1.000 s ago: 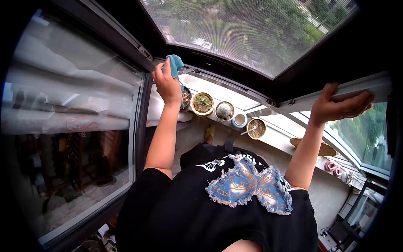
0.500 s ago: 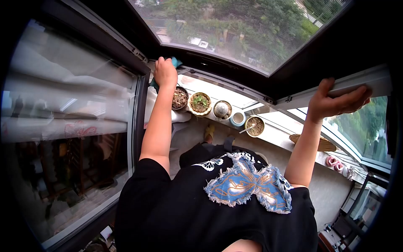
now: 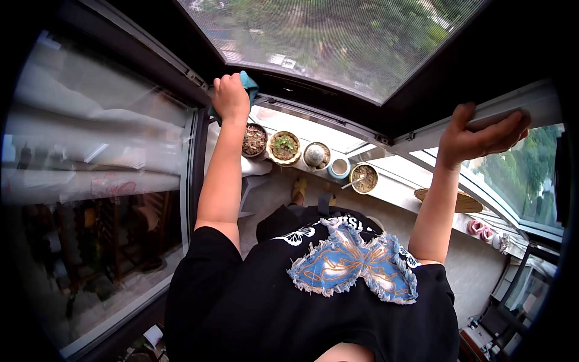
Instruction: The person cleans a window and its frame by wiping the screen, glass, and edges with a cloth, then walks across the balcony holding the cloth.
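Teal cloth [image 3: 251, 85] at eleven o'clock, clenched in my left hand [image 3: 231, 98]; my right hand [image 3: 473, 140], two o'clock, spreads against the window frame [image 3: 534, 98]. A loosened grip could drop cloth onto the plant pot [image 3: 255, 141].

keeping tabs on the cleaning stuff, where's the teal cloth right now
In the head view, the teal cloth is at upper left, in the left hand, above the leftmost visible pot in the picture.

Upper left of centre, a cloth [image 3: 249, 86] sits in the person's left hand [image 3: 231, 98], below the window screen [image 3: 338, 48] at the top. The right hand [image 3: 482, 137] is at a window rail [image 3: 540, 102], upper right; mid-frame, a potted cactus [image 3: 315, 155] stands left of a container [image 3: 339, 169].
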{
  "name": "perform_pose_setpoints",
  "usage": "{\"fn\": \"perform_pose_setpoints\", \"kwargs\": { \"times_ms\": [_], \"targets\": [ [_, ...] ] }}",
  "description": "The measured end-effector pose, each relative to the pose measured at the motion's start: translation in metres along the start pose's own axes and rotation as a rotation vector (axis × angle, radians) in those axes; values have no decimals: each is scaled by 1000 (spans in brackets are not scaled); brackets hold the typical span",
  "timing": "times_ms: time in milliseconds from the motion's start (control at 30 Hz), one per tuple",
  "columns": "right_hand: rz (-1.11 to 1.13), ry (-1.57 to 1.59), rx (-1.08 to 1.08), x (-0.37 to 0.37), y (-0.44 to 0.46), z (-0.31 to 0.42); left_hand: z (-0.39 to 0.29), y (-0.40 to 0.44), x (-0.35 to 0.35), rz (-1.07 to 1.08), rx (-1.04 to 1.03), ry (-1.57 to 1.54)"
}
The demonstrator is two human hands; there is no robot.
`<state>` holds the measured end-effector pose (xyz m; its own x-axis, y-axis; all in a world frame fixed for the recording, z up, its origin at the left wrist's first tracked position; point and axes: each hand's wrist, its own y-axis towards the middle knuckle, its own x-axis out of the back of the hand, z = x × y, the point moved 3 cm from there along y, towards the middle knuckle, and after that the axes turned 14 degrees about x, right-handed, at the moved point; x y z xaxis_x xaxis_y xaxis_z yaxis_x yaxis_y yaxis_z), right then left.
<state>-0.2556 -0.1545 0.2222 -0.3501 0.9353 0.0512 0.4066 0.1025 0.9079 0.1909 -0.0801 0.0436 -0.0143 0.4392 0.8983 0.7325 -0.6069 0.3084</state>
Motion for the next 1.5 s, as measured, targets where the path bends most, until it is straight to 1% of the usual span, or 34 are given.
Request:
{"fn": "perform_pose_setpoints", "kwargs": {
  "times_ms": [67, 133, 200, 233, 267, 333, 467, 533, 667, 767, 800, 867, 900, 967, 1000, 1067, 1100, 1133, 1200, 1267, 1333, 1367, 1400, 1467, 1500],
  "targets": [
    [2, 3, -12, 1, 1, 2, 3, 1, -20, 59, -31, 102],
    [20, 35, -15, 1, 1, 3, -12, -1, -15, 96, -51, 119],
    [22, 25, -7, 0, -1, 1, -31, -7, -8, 253, -123, 105],
    [11, 17, -18, 1, 0, 2, -44, -14, -5, 240, -196, 81],
    [-2, 10, -29, 0, 1, 3, -60, -23, -3, 255, -225, 113],
    [-8, 14, -32, 0, 2, 4, -89, -44, -7, 263, -357, 281],
    [-28, 30, -28, -2, 1, 5, -139, -105, -12, 248, -549, 237],
    [-47, 34, -14, -3, -1, 4, -160, -140, -17, 178, -611, 202],
    [-66, 65, -41, -4, -2, 7, -193, -184, -23, 155, -670, 184],
    [-68, 69, -58, -3, 1, 11, -205, -196, -28, 240, -640, 141],
    [-67, 67, -54, -11, -3, 29, -196, -188, -42, 240, -648, 123],
    [-57, 61, -64, -11, -2, 35, -199, -189, -48, 336, -653, -42],
    [-50, 75, -72, -11, -3, 37, -200, -189, -44, 337, -661, -47],
    [-50, 99, -97, -12, -4, 40, -205, -182, -33, 539, -593, -403],
    [-55, 113, -113, -12, -5, 41, -206, -182, -33, 535, -608, -408],
    [-47, 139, -89, -15, -5, 43, -204, -184, -34, 556, -558, -810],
    [-35, 140, -90, -14, -6, 44, -204, -184, -37, 562, -640, -865],
    [-31, 134, -90, -15, -5, 45, -202, -181, -42, 568, -644, -867],
    [-56, 136, -86, -17, -4, 48, -202, -179, -49, 604, -831, -749],
    [-53, 136, -109, -17, -8, 51, -206, -177, -54, 634, -865, -730],
    [-37, 156, -133, -19, -8, 51, -213, -175, -56, 724, -906, -554],
    [-41, 156, -142, -19, -8, 52, -215, -173, -53, 662, -939, -531],
    [-42, 160, -145, -19, -10, 52, -217, -175, -56, 662, -936, -526],
    [-27, 139, -147, -21, -11, 51, -224, -179, -65, 546, -1013, -269],
    [-31, 142, -148, -22, -11, 50, -225, -178, -61, 543, -1010, -267]
  ]
}}
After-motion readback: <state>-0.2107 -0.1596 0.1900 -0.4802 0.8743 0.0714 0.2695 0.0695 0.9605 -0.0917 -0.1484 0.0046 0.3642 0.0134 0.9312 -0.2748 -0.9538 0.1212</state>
